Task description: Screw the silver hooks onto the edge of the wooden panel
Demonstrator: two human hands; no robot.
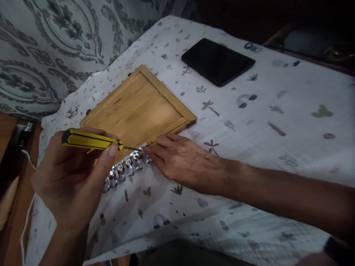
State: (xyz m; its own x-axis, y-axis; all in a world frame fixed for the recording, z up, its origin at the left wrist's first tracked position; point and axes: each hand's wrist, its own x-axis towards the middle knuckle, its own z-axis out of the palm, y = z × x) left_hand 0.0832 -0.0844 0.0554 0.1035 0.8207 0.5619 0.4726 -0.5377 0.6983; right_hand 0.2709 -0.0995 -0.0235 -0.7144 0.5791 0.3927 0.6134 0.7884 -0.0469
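Note:
My left hand (74, 173) is wrapped round a yellow and black screwdriver (91, 141). The screwdriver's thin shaft points right, its tip at the right end of a metal hook rail (128, 161). Several curved silver hooks hang from this rail, which lies along the near edge of a wooden board (135, 107) with a raised frame. My right hand (180, 159) rests at the board's near edge, its fingertips pressed together against the rail's right end. Whatever lies between those fingertips is hidden.
A black tablet (218, 61) lies on the patterned white cloth (257, 147) beyond the board. Patterned fabric (55, 48) rises at the back left. A white cable (26, 218) runs down the left side, near a dark object with a shiny end (26, 133).

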